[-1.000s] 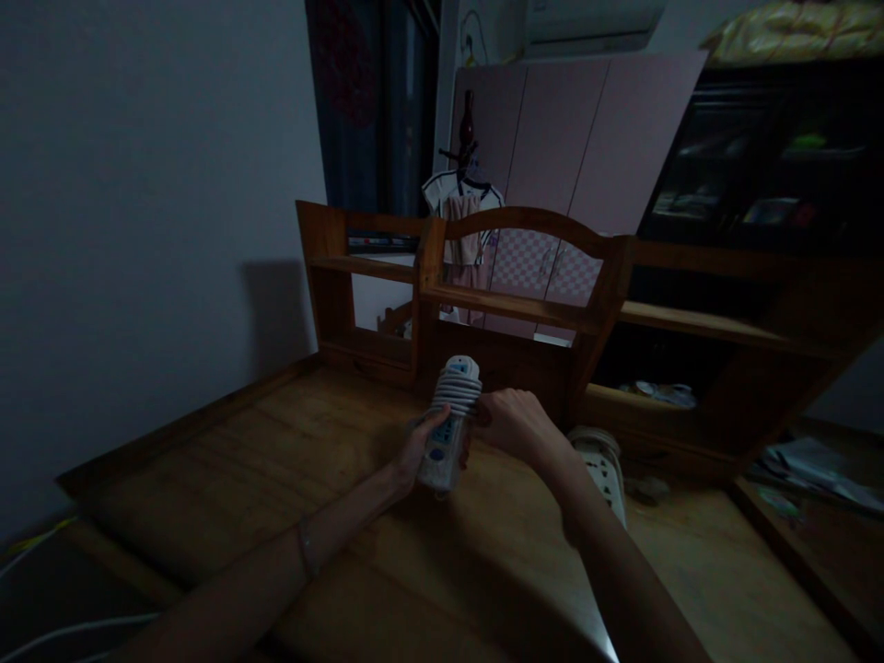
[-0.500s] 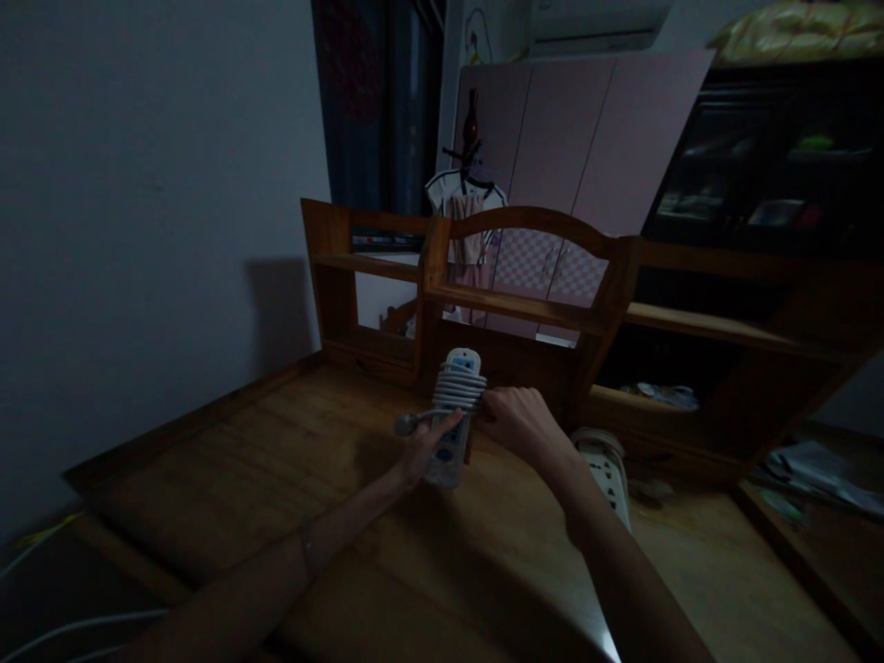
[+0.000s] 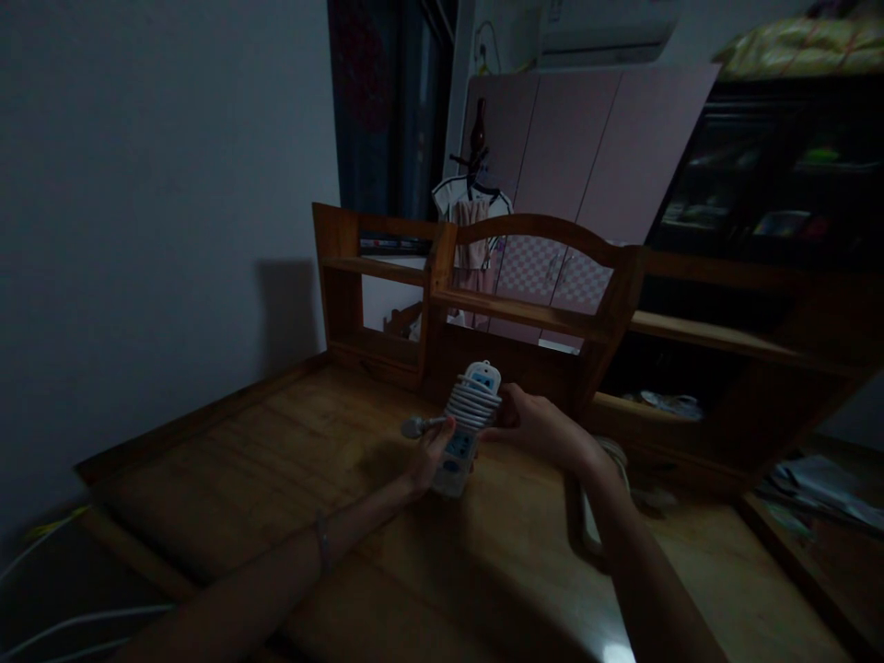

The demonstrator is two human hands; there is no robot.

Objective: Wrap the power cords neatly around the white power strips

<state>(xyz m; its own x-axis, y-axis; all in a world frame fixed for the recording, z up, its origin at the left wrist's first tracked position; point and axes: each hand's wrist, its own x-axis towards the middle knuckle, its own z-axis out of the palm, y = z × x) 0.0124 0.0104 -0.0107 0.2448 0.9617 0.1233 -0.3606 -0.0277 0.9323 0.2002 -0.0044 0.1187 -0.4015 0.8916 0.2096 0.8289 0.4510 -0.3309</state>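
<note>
A white power strip (image 3: 467, 425) with blue sockets is held upright above the wooden desk (image 3: 290, 460). Its white cord (image 3: 473, 405) is coiled round the upper half, and the plug end (image 3: 415, 426) sticks out to the left. My left hand (image 3: 429, 455) is closed round the lower part of the strip, thumb on its face. My right hand (image 3: 540, 426) is closed on the strip's right side at the coils.
A second white power strip (image 3: 594, 502) lies on the desk behind my right forearm. A wooden shelf unit (image 3: 525, 313) stands at the back of the desk. Pink wardrobe doors (image 3: 587, 147) and hanging clothes (image 3: 470, 216) are behind it. White cables (image 3: 62, 626) lie at the lower left.
The plug end has come out to the left of the strip. The strip is tilted a little more to the right, and my right hand has shifted right along the coils.
</note>
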